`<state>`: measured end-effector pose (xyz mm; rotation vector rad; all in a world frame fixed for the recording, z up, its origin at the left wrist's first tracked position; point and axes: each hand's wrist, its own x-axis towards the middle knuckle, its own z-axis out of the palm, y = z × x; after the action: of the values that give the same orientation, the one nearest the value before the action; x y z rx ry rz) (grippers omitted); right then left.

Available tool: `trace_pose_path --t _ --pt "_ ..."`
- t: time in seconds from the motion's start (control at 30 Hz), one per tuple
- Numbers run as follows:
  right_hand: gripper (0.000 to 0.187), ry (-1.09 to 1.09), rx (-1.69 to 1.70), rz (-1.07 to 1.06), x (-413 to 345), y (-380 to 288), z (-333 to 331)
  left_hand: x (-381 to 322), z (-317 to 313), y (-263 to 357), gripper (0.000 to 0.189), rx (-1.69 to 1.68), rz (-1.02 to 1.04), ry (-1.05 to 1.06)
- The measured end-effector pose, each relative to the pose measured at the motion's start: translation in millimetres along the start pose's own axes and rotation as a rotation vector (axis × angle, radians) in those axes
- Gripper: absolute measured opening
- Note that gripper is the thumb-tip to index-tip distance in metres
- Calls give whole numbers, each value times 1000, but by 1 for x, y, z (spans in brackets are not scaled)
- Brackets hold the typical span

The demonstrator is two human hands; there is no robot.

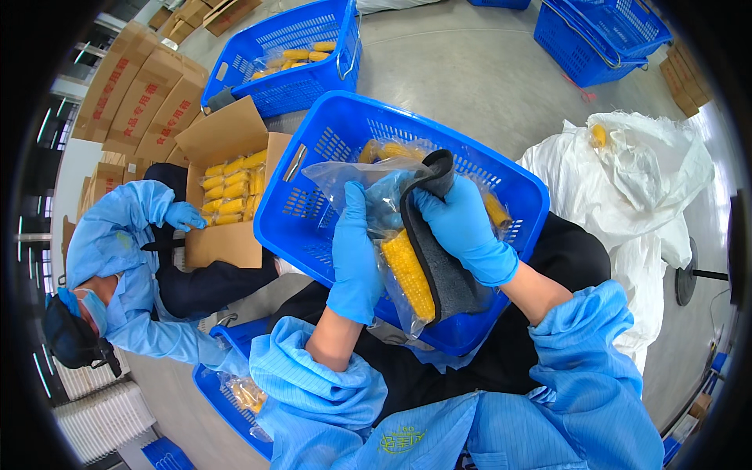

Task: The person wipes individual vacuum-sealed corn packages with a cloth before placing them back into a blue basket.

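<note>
My left hand (356, 258), in a blue glove, grips the clear plastic bag (335, 176) of a vacuum-packed corn cob (408, 273) over the blue plastic basket (276, 235). The cob hangs tilted at the basket's near side. In my gloved right hand (467, 229) is a dark grey cloth (452, 288) with a black edge, folded over and lying against the packed cob. More bagged cobs (399, 151) lie in the basket, partly hidden behind my hands and the cloth.
At the left a co-worker (129, 247) sits by an open carton (220, 138) of packed corn. Another blue basket (282, 97) with corn stands beyond. Stacked cartons (141, 94) are at the upper left, white woven sacks (623, 176) at the right, and nested blue baskets (587, 53) farther off.
</note>
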<state>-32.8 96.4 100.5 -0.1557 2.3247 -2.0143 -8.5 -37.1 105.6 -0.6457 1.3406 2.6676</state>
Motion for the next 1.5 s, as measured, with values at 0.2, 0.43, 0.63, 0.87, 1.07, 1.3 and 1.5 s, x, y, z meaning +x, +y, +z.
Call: trace_pose_path --t 0.2,0.43,0.63,0.87,1.07,1.3,1.5 --pt "17 25 205 158 2 -6 -3 -1 -3 -5 51 131 44 3" --pt "20 -34 164 -136 7 13 -7 -8 -11 -11 44 370 51 -42" --pt "22 41 99 100 10 9 -10 -14 -7 -11 40 381 19 -99" --pt "29 163 483 203 35 22 -21 -21 -6 -4 55 326 -51 -150" --pt "41 118 544 -32 33 32 -2 -15 -15 -2 60 224 26 -163" --pt "83 -92 184 -117 -10 39 49 -11 -17 -8 57 76 37 37" --pt "37 -38 355 -109 -7 31 34 -13 -12 1 56 84 105 -84"
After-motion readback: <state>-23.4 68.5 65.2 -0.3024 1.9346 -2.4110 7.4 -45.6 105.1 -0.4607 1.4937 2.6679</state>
